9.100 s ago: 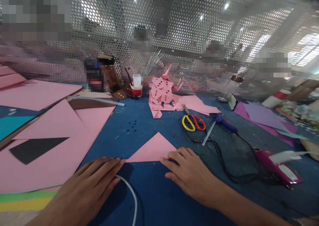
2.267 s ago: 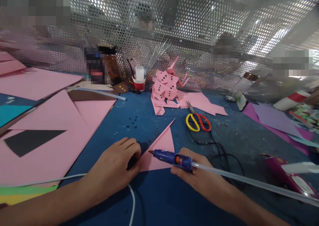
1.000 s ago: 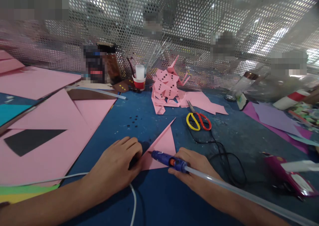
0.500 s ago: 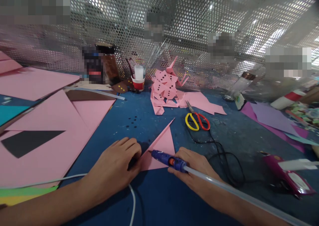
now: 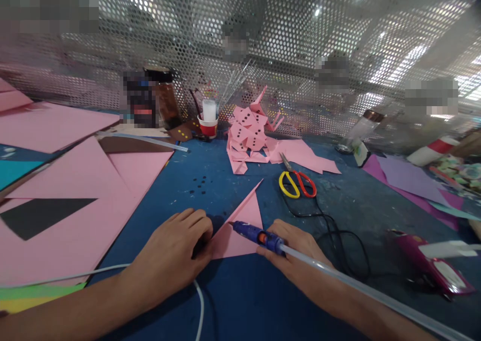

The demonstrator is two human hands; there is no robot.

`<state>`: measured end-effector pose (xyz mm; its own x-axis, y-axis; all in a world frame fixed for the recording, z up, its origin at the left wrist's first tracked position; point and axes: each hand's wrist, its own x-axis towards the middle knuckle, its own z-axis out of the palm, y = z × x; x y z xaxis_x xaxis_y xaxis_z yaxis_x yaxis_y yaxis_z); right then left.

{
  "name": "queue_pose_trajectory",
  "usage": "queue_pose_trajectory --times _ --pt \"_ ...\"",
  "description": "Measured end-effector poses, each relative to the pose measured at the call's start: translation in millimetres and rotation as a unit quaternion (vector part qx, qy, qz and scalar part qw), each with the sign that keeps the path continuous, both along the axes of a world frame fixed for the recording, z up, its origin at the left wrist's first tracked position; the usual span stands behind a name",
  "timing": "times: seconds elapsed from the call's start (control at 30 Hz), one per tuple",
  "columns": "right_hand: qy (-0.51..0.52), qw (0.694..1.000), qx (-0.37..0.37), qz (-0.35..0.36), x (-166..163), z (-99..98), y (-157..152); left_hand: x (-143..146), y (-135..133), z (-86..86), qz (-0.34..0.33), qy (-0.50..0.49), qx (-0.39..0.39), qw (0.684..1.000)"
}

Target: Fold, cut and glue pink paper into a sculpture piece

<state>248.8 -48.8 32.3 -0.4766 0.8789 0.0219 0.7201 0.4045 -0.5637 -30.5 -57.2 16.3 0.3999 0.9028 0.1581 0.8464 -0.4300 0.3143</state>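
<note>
Perforated metal screen (image 5: 180,45) across the back, blurred reflections on it; below, a worn blue tabletop (image 5: 240,306). Pink paper triangle (image 5: 248,218) lies at front centre between the hands, one narrow edge folded over, point aimed away. Left hand (image 5: 175,246) half-curled, thumb and fingertips at the triangle's near-left corner — cannot tell whether it pinches or only presses. Right hand (image 5: 296,246) closed round a blue glue gun (image 5: 248,232), nozzle toward the folded edge; contact unclear. Long clear glue stick (image 5: 338,276) trails out the gun's rear, above the right forearm. Beyond: small black bits (image 5: 202,185), scissors (image 5: 289,168) with yellow and red handles, spiky pink paper figure (image 5: 248,130) marked with black spots — dark paper piece (image 5: 45,216) on pink sheets (image 5: 101,231) at left.
</note>
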Motion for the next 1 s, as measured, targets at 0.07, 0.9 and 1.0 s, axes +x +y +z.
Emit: queue_pose_trajectory --times 0.07,0.9,1.0 --pt "-0.001 1.0 0.0 -0.011 0.0 0.7 0.2 0.1 0.3 -0.5 0.001 -0.004 0.003 1.0" --pt "-0.032 0.996 0.033 -0.077 3.3 -5.0 11.3 -3.8 1.4 -5.7 -0.015 0.002 0.008 1.0" --pt "-0.036 0.995 0.033 -0.086 4.3 -7.6 12.9 -4.3 1.1 -6.8 -0.016 -0.003 0.016 1.0"
